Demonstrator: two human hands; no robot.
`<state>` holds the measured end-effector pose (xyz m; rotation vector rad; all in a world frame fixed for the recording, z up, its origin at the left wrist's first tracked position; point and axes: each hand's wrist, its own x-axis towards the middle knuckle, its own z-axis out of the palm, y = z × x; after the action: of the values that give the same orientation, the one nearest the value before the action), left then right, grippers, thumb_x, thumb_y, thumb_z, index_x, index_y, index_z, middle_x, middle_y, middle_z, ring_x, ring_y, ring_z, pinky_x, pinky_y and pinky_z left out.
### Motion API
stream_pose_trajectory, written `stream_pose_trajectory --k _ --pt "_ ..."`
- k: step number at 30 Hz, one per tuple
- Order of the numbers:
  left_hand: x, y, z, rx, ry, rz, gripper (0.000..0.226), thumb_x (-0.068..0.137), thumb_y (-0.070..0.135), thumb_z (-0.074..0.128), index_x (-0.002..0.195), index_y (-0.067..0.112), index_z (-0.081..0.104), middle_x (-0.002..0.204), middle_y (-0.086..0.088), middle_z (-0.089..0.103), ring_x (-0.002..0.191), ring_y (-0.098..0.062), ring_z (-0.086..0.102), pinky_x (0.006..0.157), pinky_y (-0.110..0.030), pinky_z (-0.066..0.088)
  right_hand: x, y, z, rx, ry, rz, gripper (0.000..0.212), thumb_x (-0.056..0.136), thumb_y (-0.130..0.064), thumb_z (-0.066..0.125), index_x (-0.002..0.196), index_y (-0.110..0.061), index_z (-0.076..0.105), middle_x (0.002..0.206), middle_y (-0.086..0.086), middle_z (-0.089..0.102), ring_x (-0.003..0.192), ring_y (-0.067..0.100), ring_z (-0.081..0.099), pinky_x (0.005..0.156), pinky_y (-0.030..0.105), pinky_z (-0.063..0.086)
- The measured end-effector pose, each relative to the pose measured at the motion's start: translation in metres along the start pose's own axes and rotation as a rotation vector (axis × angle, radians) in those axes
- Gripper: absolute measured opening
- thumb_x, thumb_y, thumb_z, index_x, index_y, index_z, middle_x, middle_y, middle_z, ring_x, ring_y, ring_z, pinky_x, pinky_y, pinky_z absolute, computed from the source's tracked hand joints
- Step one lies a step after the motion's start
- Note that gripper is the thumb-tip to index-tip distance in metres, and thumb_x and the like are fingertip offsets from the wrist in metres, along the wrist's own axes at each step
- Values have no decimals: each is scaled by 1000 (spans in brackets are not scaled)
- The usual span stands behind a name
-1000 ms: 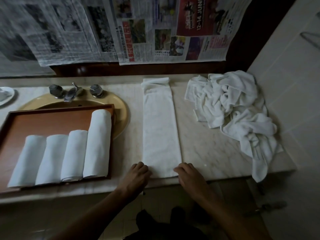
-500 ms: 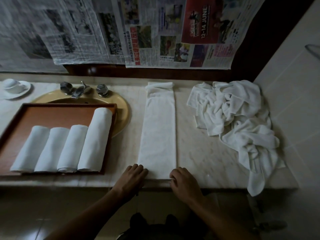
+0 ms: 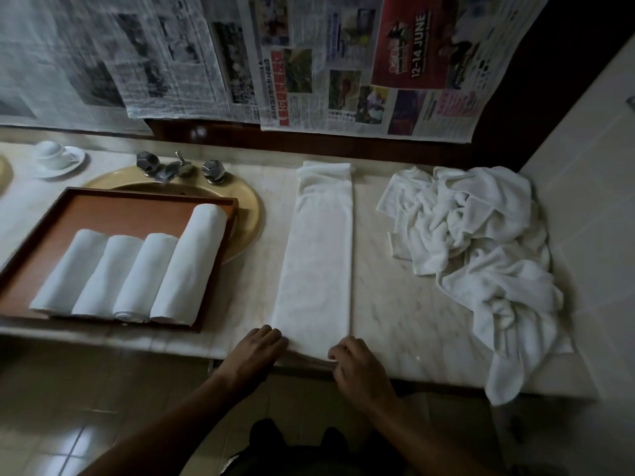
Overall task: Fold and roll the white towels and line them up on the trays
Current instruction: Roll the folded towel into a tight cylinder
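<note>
Newspapered wall [image 3: 240,56]; marble counter [image 3: 405,304]; tiled floor [image 3: 62,407]

Marble counter [image 3: 395,304] bears wooden tray [image 3: 113,218], long folded towel [image 3: 319,262], crumpled towel heap [image 3: 481,242] and a saucer [image 3: 70,163].

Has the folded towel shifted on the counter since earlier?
No. The folded towel still runs from the front edge of the counter to its back ledge; only the view shifted.

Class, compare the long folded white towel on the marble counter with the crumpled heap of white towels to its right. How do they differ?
The long folded white towel lies flat as a neat narrow strip; the crumpled heap of white towels is bunched and creased. The left hand and right hand hold the towel's near end; nobody touches the heap. Both are white cloth on the marble counter.
</note>
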<state>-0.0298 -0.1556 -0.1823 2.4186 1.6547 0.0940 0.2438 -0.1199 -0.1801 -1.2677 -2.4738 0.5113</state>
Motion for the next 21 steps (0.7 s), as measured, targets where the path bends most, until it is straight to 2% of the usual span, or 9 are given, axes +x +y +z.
stream_pose_trajectory --k 2,6,11,13,17,19,21 --pt "-3 1 2 -20 12 -7 53 61 9 83 110 21 65 102 5 62 86 -14 54 70 -28 48 -4 -1 0 -35 -28 -23 24 76 -16 59 99 -22 65 102 -4 58 89 21 57 69 37 52" --pt "-9 -1 2 -63 34 -21 60 62 2 83 118 20 68 106 5 67 90 -14 61 74 -30 53 -11 -5 -5 -118 -116 -67 30 86 -36 60 116 -28 58 116 -6 56 100 16 53 77 32 51" --pt "-18 -1 1 -145 116 -60 59 65 2 86 116 22 65 100 6 70 87 -11 65 72 -30 57 -6 -2 -4 -65 -132 -33 22 92 -15 60 111 -27 64 113 -8 62 98 14 57 78 28 51" --pt "-19 0 -2 -176 139 -47 47 70 3 86 107 24 65 93 7 70 81 -10 64 68 -28 56 -6 -1 -7 -43 -133 6 21 97 -12 56 110 -25 65 112 -7 62 100 14 56 83 27 49" --pt "-19 -6 -7 -228 150 -51 32 76 -1 81 90 25 68 88 9 65 76 -8 58 63 -16 43 1 -3 -17 74 -176 170 18 104 -23 50 108 -27 66 109 -12 59 101 7 51 88 26 46" --pt "-17 -10 -10 -309 128 -114 24 82 3 79 89 24 72 89 13 60 76 -2 55 64 -9 38 6 -5 -21 133 -202 256 16 104 -26 54 108 -29 69 105 -16 62 99 3 53 87 23 46" --pt "-13 -10 -18 -391 91 -210 14 90 11 76 94 24 76 91 17 56 72 4 52 61 -6 39 11 -6 -26 220 -202 370 13 102 -26 60 109 -28 71 101 -18 65 94 -2 58 80 14 46"
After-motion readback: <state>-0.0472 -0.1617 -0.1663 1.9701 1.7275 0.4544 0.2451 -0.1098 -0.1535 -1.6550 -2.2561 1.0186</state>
